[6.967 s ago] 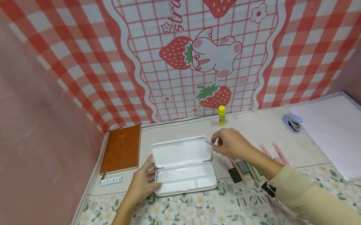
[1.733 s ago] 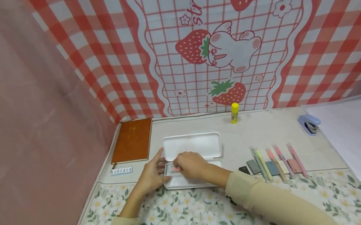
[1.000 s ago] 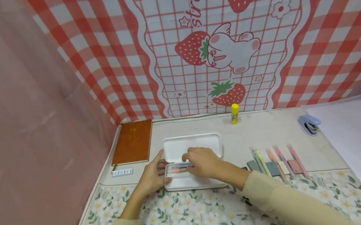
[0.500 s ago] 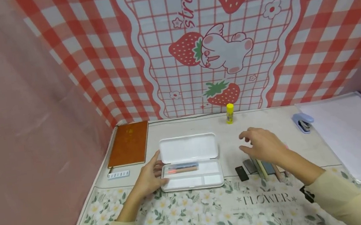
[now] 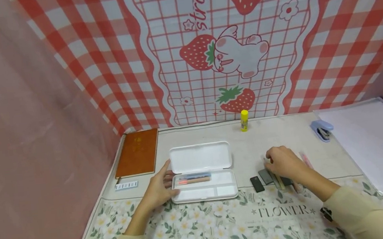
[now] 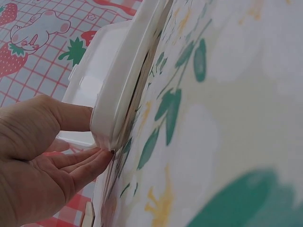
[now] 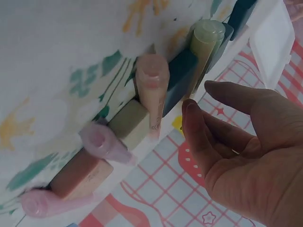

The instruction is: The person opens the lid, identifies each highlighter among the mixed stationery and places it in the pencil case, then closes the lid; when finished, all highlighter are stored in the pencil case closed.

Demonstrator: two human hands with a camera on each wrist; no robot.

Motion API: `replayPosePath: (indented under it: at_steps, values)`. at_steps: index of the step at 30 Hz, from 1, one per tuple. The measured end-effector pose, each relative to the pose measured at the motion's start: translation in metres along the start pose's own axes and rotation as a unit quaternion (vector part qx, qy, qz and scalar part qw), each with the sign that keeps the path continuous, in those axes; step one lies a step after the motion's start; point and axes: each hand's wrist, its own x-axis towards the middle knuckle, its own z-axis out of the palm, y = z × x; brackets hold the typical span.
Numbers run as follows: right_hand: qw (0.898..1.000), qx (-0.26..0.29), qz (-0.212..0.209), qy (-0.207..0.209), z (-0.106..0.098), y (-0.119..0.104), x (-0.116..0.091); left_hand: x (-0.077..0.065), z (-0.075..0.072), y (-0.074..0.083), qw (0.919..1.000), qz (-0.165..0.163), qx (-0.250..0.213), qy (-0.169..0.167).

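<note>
My left hand [image 5: 157, 189] grips the left end of an opened white pencil case [image 5: 201, 157], thumb and fingers on either side of its wall in the left wrist view. Inside, a blue pen [image 5: 203, 175] and an orange-tipped pen [image 5: 195, 180] lie in the back compartment. To the right, my right hand [image 5: 285, 162] hovers over a row of highlighters and small blocks. In the right wrist view its parted thumb and fingertips [image 7: 190, 108] are by the far end of a yellow-green highlighter [image 7: 202, 54]. Peach [image 7: 152, 90], purple [image 7: 102, 141] and pink [image 7: 52, 204] highlighters lie nearby.
A black block [image 5: 257, 184] and a grey block [image 5: 265, 176] lie between case and highlighters. Behind stands a yellow glue stick [image 5: 244, 121]. A brown notebook [image 5: 136, 153] and a small white strip [image 5: 126, 185] lie left; a blue stapler [image 5: 321, 130] and white board [image 5: 375, 146] right.
My right hand placed the orange-tipped pen in the case beside the blue one, let go, and moved right and down to the highlighters. My left hand has stayed at the case.
</note>
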Motion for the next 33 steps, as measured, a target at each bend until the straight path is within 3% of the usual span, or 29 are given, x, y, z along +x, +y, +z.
replayPosePath:
  at_steps: [9, 23, 29, 33]
  values:
    - [0.997, -0.015, 0.070, -0.009, 0.002, -0.007, 0.007, 0.002, -0.002, 0.001, 0.9998, -0.015, -0.009, -0.001]
    - [0.996, -0.036, 0.071, -0.037, 0.008, -0.022, 0.016, 0.002, -0.002, 0.000, 0.9997, -0.022, -0.012, 0.000]
    - [0.996, 0.028, 0.074, -0.036, -0.017, -0.019, 0.015, 0.002, 0.000, 0.001, 0.9997, -0.022, -0.011, -0.001]
    - [0.998, 0.040, 0.042, -0.025, -0.047, -0.021, 0.019, 0.001, 0.001, 0.001, 0.9996, -0.021, -0.017, -0.001]
